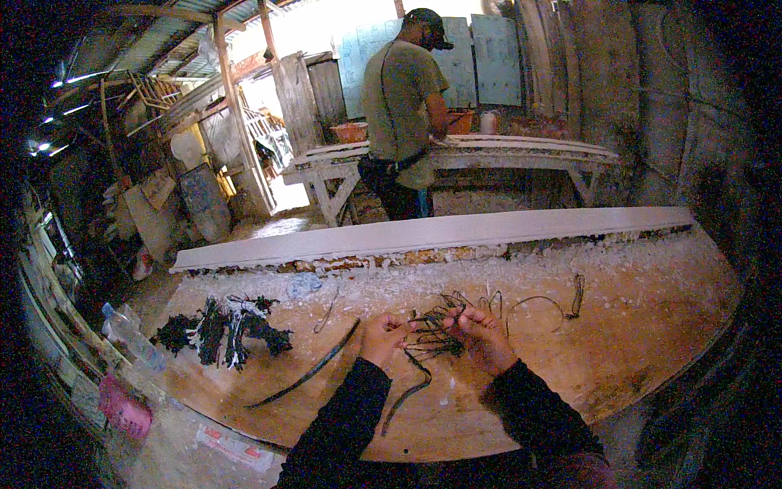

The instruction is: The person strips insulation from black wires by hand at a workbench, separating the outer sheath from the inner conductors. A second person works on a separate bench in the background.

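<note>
Along the far edge of the wooden tabletop (603, 342), a long white strip (440, 235) is laid. Toward the tabletop's left end, black-and-white bundles (212, 332) are heaped. Over its middle, a tangle of thin black strands (438, 340) is pinched by the left hand (381, 341) and the right hand (487, 344), both closed on it. Left of the tabletop's middle, a curved dark strip (320, 364) is seen.

L hand (386, 338) & R hand (482, 332) made 2, w/ 1 blk tangle (440, 340) betw.; 1 blk strip (326, 359) lay L of L hand; farther L were 1 bottle (130, 336), 1 pink container (126, 409); beyond hands, 1 co-worker (401, 98).
</note>
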Motion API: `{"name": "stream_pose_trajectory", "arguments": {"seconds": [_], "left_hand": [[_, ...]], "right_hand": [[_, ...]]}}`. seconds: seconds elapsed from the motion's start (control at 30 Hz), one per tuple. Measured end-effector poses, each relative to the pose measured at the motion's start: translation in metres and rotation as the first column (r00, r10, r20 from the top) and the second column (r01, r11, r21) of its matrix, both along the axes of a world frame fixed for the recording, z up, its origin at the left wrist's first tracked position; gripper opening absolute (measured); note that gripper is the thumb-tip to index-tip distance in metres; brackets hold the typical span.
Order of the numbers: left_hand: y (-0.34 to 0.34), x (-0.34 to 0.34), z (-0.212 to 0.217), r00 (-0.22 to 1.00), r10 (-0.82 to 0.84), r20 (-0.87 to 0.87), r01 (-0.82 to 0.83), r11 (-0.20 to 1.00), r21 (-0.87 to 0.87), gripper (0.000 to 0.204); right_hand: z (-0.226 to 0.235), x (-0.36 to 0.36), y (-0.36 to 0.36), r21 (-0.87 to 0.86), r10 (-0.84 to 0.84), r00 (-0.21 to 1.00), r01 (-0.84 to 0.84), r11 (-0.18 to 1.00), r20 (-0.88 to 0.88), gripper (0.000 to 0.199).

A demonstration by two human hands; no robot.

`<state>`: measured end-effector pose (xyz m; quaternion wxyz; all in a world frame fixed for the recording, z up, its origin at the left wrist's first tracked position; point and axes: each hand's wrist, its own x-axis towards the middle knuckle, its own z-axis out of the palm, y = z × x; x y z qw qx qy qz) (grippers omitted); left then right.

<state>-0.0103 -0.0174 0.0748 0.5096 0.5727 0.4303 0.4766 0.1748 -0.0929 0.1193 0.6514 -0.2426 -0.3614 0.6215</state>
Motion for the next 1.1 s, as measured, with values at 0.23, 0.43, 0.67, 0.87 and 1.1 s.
{"name": "stream_pose_trajectory", "arguments": {"seconds": [0.23,0.43,0.67,0.87,1.1], "left_hand": [[0.001,0.001,-0.003,0.996,-0.084,-0.010,0.084,0.992,0.091,0.016],[-0.007,0.003,-0.004,0.931,-0.366,0.016,0.366,0.929,-0.060,0.012],[-0.031,0.018,0.001,0.719,-0.692,-0.057,0.694,0.720,0.021,0.017],[-0.027,0.012,0.010,0.921,-0.382,0.077,0.383,0.924,0.003,0.020],[-0.001,-0.002,0.006,0.963,0.225,0.149,-0.234,0.971,0.050,0.013]], "right_hand": [[0.014,0.001,-0.013,0.040,0.073,0.928,-0.094,0.995,0.366,0.016],[-0.008,-0.010,0.002,0.202,-0.275,0.810,0.197,0.959,0.518,0.024],[0.003,0.006,0.005,0.359,-0.538,0.463,0.423,0.832,0.704,0.038],[-0.006,0.010,0.015,0.366,-0.561,0.542,0.431,0.824,0.626,0.019],[-0.008,0.003,0.001,0.371,-0.352,0.567,0.086,0.925,0.745,0.014]]}}
